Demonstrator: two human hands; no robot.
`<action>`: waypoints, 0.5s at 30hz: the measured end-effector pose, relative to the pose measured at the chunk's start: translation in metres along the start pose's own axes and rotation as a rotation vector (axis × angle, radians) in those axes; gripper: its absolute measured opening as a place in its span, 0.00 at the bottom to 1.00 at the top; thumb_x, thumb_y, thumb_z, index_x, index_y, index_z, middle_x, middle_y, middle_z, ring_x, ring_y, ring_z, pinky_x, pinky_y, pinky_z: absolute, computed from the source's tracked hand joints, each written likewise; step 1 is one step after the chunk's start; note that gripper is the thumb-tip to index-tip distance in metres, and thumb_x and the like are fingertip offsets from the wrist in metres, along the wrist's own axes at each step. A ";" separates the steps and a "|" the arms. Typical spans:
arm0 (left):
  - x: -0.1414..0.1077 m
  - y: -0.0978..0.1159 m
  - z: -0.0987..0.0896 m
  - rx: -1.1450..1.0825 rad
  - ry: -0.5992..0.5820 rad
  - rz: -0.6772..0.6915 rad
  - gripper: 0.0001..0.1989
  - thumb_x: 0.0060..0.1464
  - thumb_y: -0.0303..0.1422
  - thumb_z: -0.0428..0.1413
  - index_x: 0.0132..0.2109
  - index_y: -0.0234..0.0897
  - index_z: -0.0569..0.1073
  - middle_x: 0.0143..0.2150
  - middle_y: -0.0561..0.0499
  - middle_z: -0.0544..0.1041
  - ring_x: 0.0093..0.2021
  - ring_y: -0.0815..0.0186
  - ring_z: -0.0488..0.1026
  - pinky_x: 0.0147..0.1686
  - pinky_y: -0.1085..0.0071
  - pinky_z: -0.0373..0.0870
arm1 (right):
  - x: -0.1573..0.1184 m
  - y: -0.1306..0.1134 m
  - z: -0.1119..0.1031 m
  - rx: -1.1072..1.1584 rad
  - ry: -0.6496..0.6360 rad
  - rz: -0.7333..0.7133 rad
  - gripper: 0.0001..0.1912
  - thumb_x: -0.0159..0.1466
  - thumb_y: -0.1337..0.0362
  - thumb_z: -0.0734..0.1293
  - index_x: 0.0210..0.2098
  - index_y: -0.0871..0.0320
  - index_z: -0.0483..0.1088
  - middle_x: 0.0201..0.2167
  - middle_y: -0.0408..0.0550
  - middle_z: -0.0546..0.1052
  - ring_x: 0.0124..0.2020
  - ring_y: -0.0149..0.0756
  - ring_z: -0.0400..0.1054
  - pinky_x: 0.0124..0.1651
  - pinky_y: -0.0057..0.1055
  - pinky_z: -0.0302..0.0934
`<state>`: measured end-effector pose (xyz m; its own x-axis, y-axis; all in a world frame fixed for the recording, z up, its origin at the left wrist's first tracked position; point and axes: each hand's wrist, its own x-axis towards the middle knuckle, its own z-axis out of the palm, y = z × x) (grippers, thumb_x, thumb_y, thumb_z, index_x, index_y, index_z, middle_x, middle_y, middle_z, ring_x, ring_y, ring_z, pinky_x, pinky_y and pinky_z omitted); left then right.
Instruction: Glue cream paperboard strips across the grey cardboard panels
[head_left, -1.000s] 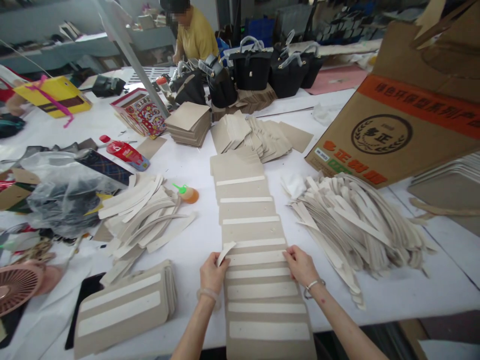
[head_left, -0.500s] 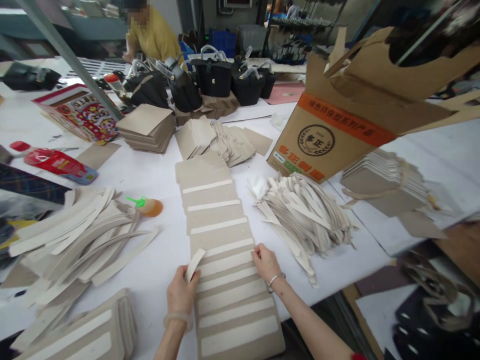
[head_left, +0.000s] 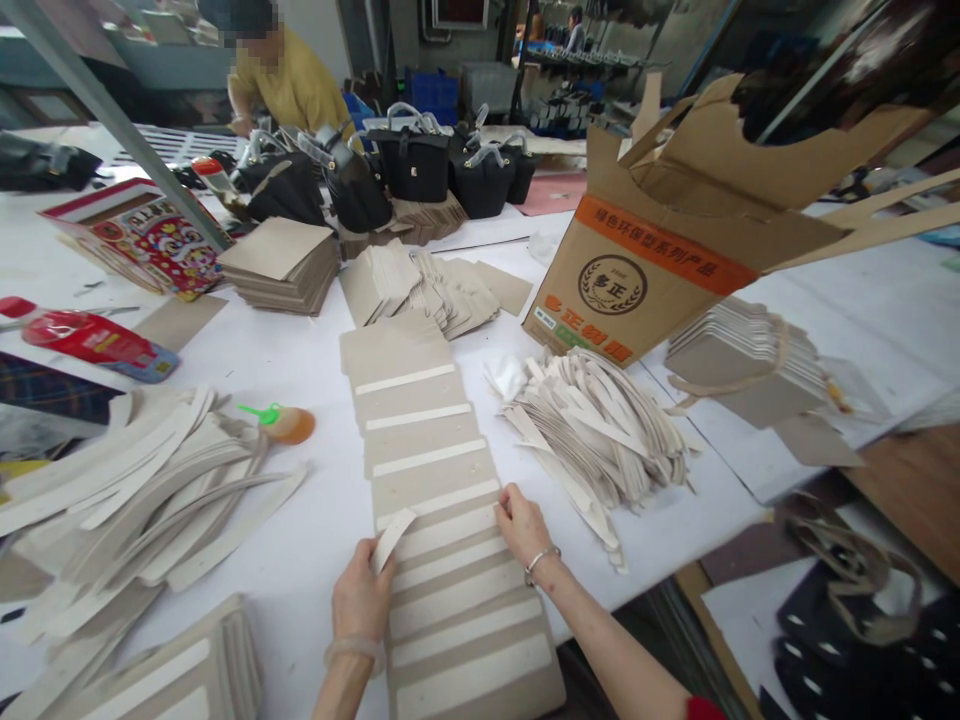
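Note:
A row of overlapping grey-beige card panels [head_left: 420, 470] runs away from me down the table, each crossed by a pale strip. Between the thumb and fingers of my left hand [head_left: 361, 600] is a short loose pale strip [head_left: 392, 538], tilted up over the row's left edge. My right hand [head_left: 523, 527], with a bracelet at the wrist, is closed in a pinch at the row's right edge. Its fingertips are at the right end of a pale strip [head_left: 457, 515] lying across a panel; the exact grip is partly hidden.
Loose strips lie in piles to the right [head_left: 600, 430] and left [head_left: 150, 490]. A small glue bottle [head_left: 289, 424], a red bottle [head_left: 94, 340], a card stack [head_left: 281, 268] and an open carton [head_left: 637, 260] stand around. Behind black handbags [head_left: 409, 165], a person in yellow [head_left: 292, 85] works.
The whole view has shifted slightly, so most things sit a little further left. Both hands keep nearly the same places on the row, and the left still holds its strip.

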<state>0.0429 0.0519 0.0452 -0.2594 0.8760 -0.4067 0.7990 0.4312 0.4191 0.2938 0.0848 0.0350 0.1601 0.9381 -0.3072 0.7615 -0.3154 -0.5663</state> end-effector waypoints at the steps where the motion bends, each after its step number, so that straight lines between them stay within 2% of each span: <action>1: 0.000 0.000 0.000 0.003 -0.003 0.000 0.07 0.52 0.38 0.46 0.35 0.43 0.65 0.29 0.53 0.74 0.30 0.64 0.70 0.29 0.74 0.59 | 0.000 0.001 0.000 0.008 0.001 -0.007 0.04 0.56 0.69 0.58 0.29 0.55 0.62 0.14 0.37 0.63 0.19 0.31 0.58 0.25 0.24 0.46; 6: 0.000 0.001 -0.002 0.016 -0.014 -0.008 0.08 0.53 0.39 0.46 0.36 0.43 0.65 0.29 0.53 0.74 0.29 0.64 0.71 0.29 0.74 0.60 | -0.002 0.006 0.002 0.049 -0.003 -0.046 0.05 0.56 0.68 0.56 0.32 0.55 0.62 0.13 0.35 0.60 0.18 0.30 0.57 0.25 0.24 0.46; 15: -0.001 0.002 -0.002 0.028 -0.019 -0.011 0.09 0.54 0.40 0.44 0.36 0.43 0.64 0.29 0.53 0.74 0.30 0.64 0.71 0.29 0.74 0.60 | 0.001 0.013 0.004 0.098 -0.017 -0.057 0.05 0.55 0.68 0.57 0.30 0.55 0.61 0.13 0.34 0.59 0.18 0.29 0.56 0.24 0.23 0.46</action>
<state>0.0435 0.0520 0.0478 -0.2577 0.8668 -0.4270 0.8112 0.4342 0.3918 0.3007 0.0809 0.0243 0.1074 0.9526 -0.2847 0.7036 -0.2752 -0.6552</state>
